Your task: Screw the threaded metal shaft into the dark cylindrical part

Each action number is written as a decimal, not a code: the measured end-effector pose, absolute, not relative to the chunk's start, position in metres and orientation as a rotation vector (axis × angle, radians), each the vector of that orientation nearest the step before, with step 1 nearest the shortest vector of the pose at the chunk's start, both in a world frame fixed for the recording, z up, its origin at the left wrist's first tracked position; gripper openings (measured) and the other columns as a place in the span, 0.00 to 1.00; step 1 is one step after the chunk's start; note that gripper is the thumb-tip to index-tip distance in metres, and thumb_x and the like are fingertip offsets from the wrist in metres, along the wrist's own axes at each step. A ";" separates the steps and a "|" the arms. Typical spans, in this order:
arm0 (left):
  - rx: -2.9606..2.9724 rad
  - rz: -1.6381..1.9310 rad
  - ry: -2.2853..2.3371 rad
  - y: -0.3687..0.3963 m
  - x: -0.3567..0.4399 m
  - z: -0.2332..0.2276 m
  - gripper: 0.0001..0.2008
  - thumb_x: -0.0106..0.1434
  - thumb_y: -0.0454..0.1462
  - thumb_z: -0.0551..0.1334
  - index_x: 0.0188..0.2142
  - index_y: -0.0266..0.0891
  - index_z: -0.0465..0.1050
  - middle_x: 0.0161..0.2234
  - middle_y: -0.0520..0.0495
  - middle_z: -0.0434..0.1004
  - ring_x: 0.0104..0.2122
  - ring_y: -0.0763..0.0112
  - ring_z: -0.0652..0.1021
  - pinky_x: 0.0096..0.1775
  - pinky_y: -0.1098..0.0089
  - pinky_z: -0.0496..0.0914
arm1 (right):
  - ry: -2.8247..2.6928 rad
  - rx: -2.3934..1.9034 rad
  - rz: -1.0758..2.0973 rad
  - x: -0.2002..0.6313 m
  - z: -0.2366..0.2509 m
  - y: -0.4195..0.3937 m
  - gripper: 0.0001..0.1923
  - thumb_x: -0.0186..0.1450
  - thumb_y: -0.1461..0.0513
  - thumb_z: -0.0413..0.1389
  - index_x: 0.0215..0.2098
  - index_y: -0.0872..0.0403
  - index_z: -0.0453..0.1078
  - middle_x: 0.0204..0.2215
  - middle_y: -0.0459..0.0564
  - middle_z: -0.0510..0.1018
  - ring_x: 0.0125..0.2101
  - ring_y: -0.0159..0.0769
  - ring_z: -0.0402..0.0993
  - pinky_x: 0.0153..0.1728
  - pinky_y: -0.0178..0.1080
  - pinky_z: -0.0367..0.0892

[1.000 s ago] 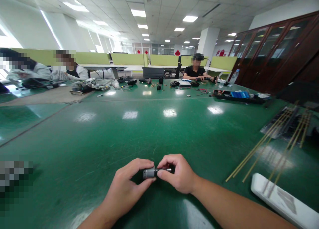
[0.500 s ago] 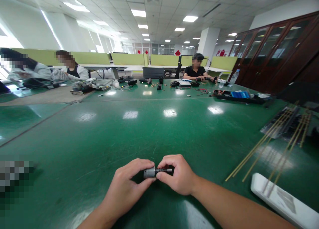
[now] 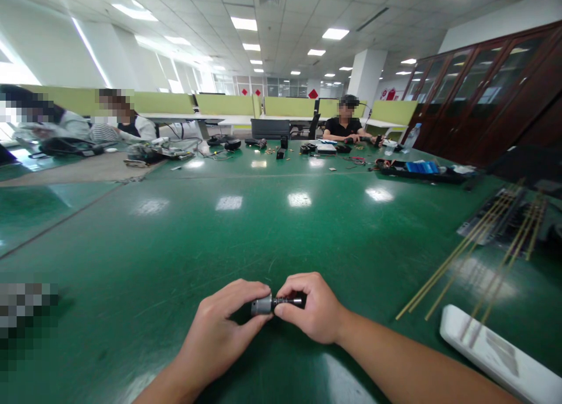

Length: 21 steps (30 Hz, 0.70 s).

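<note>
A small grey metal cylinder (image 3: 262, 305) with a slim, ridged dark shaft (image 3: 287, 301) lies sideways, just over the green tabletop near its front edge. I cannot tell its exact kind. The thumb and forefinger of my left hand (image 3: 223, 322) pinch the cylinder from both sides. My right hand (image 3: 314, 310) has its thumb and forefinger closed around the shaft close to the cylinder. The shaft's bright tip points right, into the curl of that hand. The remaining right fingers are folded and partly hidden.
A white case (image 3: 500, 351) lies at the lower right, beside long thin rods (image 3: 465, 249). Farther back are a black tray (image 3: 421, 168) with blue material, a clear bottle (image 3: 411, 137) and scattered electronic parts (image 3: 153, 151). Several people sit around the far side of the table (image 3: 263, 234).
Almost nothing differs. Both hands keep the same hold on the cylinder and shaft, and the whole view has shifted very slightly.
</note>
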<state>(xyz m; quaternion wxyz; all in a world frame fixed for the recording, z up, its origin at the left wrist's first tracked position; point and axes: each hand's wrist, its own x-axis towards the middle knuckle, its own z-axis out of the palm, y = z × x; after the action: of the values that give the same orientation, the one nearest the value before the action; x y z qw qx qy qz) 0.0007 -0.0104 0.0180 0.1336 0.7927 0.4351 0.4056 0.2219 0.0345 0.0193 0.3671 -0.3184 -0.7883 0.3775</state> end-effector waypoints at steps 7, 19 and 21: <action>2.280 1.179 1.276 -0.008 0.001 0.018 0.16 0.63 0.35 0.69 0.49 0.49 0.74 0.45 0.51 0.79 0.44 0.67 0.79 0.48 0.69 0.74 | -2.018 -0.828 0.981 0.223 0.020 0.035 0.04 0.61 0.61 0.63 0.31 0.54 0.78 0.25 0.45 0.76 0.26 0.32 0.70 0.30 0.34 0.62; 2.284 1.185 1.305 -0.009 -0.001 0.019 0.16 0.63 0.35 0.69 0.50 0.49 0.74 0.44 0.51 0.79 0.44 0.67 0.79 0.48 0.69 0.74 | -2.080 -0.786 0.825 0.223 0.024 0.030 0.04 0.64 0.62 0.60 0.34 0.54 0.77 0.26 0.46 0.76 0.28 0.33 0.72 0.33 0.35 0.64; 2.285 1.181 1.311 -0.008 -0.001 0.019 0.16 0.63 0.35 0.69 0.50 0.50 0.74 0.45 0.52 0.79 0.45 0.68 0.79 0.49 0.70 0.74 | -2.080 -0.786 0.820 0.224 0.024 0.031 0.05 0.64 0.62 0.59 0.34 0.54 0.77 0.26 0.46 0.76 0.28 0.33 0.72 0.32 0.35 0.64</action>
<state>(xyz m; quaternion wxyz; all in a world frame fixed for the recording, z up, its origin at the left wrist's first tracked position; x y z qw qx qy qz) -0.0011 -0.0085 0.0192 0.1270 0.7850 0.4506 0.4057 0.2235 0.0306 0.0242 0.3764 -0.3073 -0.8131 0.3205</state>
